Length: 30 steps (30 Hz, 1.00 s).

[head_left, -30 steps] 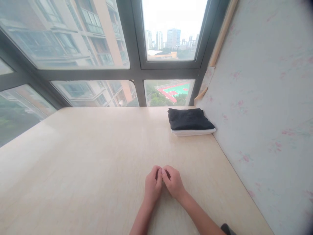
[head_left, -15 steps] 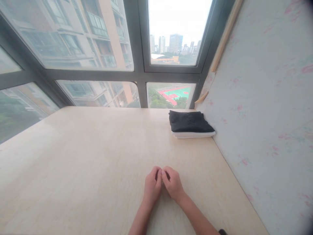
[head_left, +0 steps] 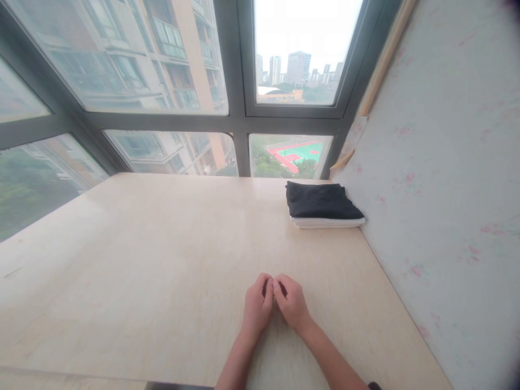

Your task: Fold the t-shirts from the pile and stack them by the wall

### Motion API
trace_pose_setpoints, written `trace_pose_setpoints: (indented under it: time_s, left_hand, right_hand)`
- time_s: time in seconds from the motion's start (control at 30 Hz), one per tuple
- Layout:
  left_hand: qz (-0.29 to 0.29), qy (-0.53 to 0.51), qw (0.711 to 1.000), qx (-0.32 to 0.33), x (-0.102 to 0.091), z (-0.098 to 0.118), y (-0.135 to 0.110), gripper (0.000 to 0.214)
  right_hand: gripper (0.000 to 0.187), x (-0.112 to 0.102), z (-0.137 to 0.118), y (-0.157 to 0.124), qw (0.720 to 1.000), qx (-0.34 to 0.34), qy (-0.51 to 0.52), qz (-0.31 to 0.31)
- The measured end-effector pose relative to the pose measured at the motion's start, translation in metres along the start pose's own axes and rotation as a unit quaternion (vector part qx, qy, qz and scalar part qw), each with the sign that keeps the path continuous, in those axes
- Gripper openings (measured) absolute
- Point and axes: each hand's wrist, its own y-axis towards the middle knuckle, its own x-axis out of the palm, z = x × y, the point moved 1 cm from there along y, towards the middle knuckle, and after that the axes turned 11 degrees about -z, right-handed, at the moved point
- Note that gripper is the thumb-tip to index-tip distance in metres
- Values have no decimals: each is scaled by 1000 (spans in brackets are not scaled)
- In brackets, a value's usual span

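Note:
My left hand and my right hand rest side by side on the pale, wood-grained surface. Their curled fingertips and thumbs meet in the middle. Both hands are closed, with a small dark gap between thumb and forefinger, and no object shows in either. Beyond them, toward the back right, lies a stack of folded cloth: a black piece on top of white cloth. Neither hand touches the stack.
Grey-framed windows rise behind the surface, with buildings and a sports court outside. A flower-patterned wall borders the right side, its paper peeling near the window corner. The surface's front edge shows at the lower left.
The camera view has shifted slightly, so the scene sits a little further right and the front edge shows at lower left. Both hands keep their pose; the cloth stack stays put.

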Motion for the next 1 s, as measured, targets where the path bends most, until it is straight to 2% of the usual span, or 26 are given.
trace_pose_setpoints:
  time_s: [1.0]
  left_hand:
    - [3, 2, 1000, 1, 0, 1, -1, 29]
  right_hand:
    - [32, 0, 2, -1, 1000, 0, 2, -4]
